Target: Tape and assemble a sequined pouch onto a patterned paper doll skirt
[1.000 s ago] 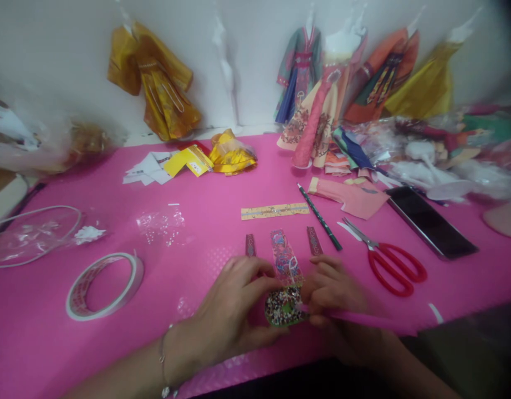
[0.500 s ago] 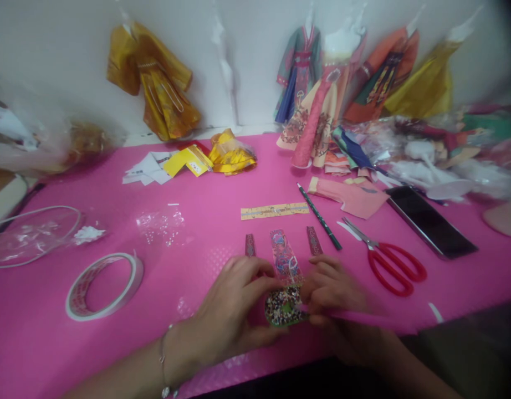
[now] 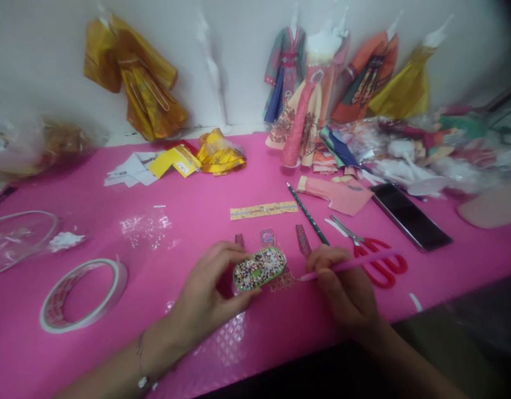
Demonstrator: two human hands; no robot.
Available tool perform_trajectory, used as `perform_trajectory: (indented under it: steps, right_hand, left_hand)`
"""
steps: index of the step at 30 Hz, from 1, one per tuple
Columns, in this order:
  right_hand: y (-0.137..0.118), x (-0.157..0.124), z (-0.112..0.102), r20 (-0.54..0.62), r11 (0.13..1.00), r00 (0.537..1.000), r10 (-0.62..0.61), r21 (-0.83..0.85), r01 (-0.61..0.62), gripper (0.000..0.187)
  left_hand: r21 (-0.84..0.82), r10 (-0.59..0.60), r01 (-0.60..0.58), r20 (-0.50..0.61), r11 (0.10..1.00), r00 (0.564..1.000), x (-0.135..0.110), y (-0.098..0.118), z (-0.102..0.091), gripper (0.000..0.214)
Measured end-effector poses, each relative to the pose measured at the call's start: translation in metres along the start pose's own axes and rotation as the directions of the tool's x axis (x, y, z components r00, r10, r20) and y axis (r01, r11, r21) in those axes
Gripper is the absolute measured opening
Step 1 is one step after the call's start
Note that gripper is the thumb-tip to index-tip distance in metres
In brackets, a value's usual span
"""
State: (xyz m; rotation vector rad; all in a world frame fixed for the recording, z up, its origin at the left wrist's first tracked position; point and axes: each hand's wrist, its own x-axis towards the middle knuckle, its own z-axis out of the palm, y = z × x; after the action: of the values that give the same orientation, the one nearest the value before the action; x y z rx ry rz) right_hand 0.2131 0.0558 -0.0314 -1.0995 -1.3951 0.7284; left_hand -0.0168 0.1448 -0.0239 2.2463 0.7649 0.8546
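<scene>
L hand (image 3: pixel 205 296) fingers pinch green-rimmed bead tray (image 3: pixel 259 268), tilted, above patterned paper strip (image 3: pixel 276 277). R hand (image 3: pixel 342 288) fingers pinch pink pen (image 3: pixel 351 265), just right of tray.

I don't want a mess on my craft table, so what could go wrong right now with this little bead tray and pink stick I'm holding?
1. The left hand pinches the bead tray by one end, seemingly tilted above the pink mat; beads could spill and scatter.
2. The pink stick in the right hand points toward the patterned strip under the tray; a slip might shift it.
3. The red scissors lie right beside that hand and could get knocked.
</scene>
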Motion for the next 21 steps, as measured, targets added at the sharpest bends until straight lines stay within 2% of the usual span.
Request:
perform_trajectory:
  steps: [3,6,11,21]
  right_hand:
    - [-0.0005,0.0021,0.0004,0.045,0.991,0.993,0.112,-0.082,-0.108,0.01]
    - [-0.0006,0.0029,0.0007,0.091,0.968,0.982,0.168,-0.204,-0.147,0.011]
    - [0.0007,0.0024,0.0012,0.126,0.947,0.979,0.163,-0.298,-0.119,0.009]
    - [-0.0011,0.005,0.0014,0.155,0.941,0.983,0.099,-0.336,-0.041,0.009]
  left_hand:
    - [-0.046,-0.041,0.04,-0.008,0.998,0.999,0.0008,-0.0001,-0.0011,0.03]
    - [-0.092,-0.073,0.072,-0.014,0.993,0.997,-0.0007,0.0013,-0.0022,0.033]
    - [-0.175,-0.163,0.161,0.003,0.971,0.987,-0.0038,0.0024,-0.003,0.033]
    - [-0.193,-0.23,0.211,-0.082,0.958,0.97,-0.0017,0.0017,-0.0035,0.031]
